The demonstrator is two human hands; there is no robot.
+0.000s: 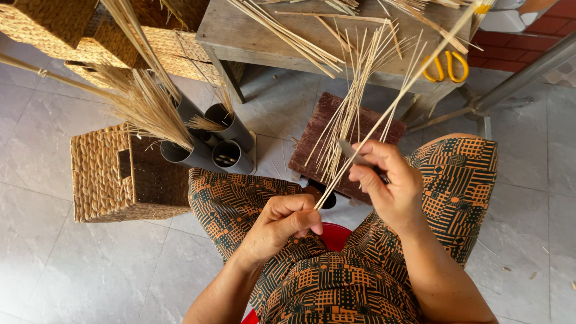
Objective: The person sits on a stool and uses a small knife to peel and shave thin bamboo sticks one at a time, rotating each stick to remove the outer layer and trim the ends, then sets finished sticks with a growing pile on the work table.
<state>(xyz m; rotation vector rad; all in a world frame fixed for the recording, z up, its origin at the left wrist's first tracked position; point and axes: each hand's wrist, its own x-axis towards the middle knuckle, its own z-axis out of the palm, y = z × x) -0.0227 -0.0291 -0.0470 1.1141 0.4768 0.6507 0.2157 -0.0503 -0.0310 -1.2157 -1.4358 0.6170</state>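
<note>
Two hands work one long straw stem above the patterned lap: left hand pinches its lower end, right hand clamps a small blade against it, apparently mid-scrape; next stroke needs steady tension.

— What's the floor like?
— Pale grey tiles, brightly lit.
— Furniture?
— A weathered wooden worktop, a dark low stool, woven baskets, and grey metal legs.

Bare forearms; the person wears orange-and-black geometric patterned clothing over both knees
</note>
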